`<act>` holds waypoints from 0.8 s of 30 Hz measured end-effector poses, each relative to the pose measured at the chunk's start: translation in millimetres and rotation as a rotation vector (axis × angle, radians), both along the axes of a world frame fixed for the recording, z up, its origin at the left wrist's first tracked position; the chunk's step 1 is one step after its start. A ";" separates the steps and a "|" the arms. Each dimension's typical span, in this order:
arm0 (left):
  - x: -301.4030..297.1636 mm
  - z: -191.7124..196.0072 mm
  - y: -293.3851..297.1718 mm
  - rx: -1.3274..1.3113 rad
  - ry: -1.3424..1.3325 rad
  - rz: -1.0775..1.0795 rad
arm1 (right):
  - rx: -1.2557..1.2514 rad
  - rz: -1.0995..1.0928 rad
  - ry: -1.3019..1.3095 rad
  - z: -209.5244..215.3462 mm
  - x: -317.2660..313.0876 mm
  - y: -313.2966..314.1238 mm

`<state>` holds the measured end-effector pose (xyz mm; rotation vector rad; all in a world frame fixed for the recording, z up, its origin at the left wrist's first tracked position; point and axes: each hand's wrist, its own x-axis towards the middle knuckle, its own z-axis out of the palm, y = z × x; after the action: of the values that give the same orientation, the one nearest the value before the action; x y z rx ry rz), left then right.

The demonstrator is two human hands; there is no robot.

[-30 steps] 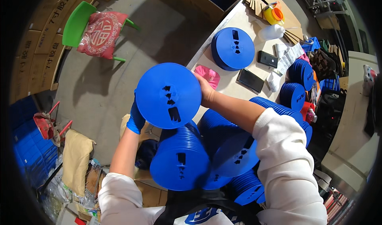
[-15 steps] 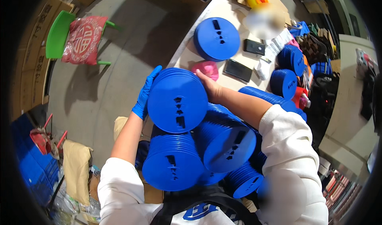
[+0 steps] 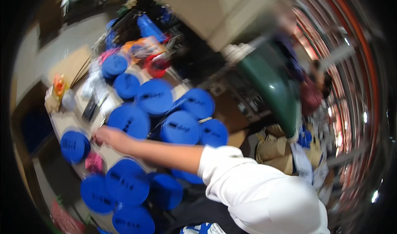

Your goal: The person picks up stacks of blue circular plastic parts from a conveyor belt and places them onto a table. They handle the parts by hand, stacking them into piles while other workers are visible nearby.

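Observation:
My bare right hand (image 3: 109, 138) reaches across the table (image 3: 74, 120), its fingers blurred by motion; whether they hold anything cannot be made out. Just beyond it lies a small black device (image 3: 89, 110). A blue round disc stack (image 3: 75, 146) stands right beside the fingertips. Near the wrist is a pink bundle (image 3: 94, 163). Closer to me, stacked blue discs with dark cut-out slots (image 3: 127, 182) crowd together, and further stacks (image 3: 129, 121) stand past my forearm. My left hand is out of the picture.
Orange and red plastic packages (image 3: 157, 65) lie at the table's far end. A dark green rounded surface (image 3: 269, 87) stands to the right. Another person (image 3: 308, 83) is at the upper right, and brown bags (image 3: 275, 151) sit below.
My view has swung to the right. Both hands have come off the blue disc stack they held; the right now reaches over the table, and the gloved left has left the picture.

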<state>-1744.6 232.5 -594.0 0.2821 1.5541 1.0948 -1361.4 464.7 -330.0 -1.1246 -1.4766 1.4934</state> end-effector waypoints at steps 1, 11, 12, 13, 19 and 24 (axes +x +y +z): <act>41.4 -2.4 9.1 -0.025 0.056 -0.144 | -0.089 -0.152 0.095 2.4 29.3 -34.5; 402.3 55.9 -35.2 0.095 0.247 -1.412 | -0.377 -0.784 -0.119 5.8 269.5 -491.5; 425.5 56.4 -50.7 0.112 0.269 -1.500 | -0.356 -0.884 0.054 5.5 275.7 -529.2; 449.8 56.4 -66.0 0.142 0.289 -1.578 | -0.477 -0.980 0.114 9.9 285.7 -571.4; 566.7 66.9 -146.0 0.209 0.450 -1.957 | -0.511 -1.444 0.281 13.9 316.6 -756.4; 664.6 55.5 -200.6 0.275 0.581 -2.255 | -0.470 -1.749 0.383 14.9 343.0 -845.3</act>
<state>-1080.0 31.9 -538.5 1.9661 0.5649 -0.6917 -1018.4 -380.5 -315.0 -1.5268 0.3707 0.5856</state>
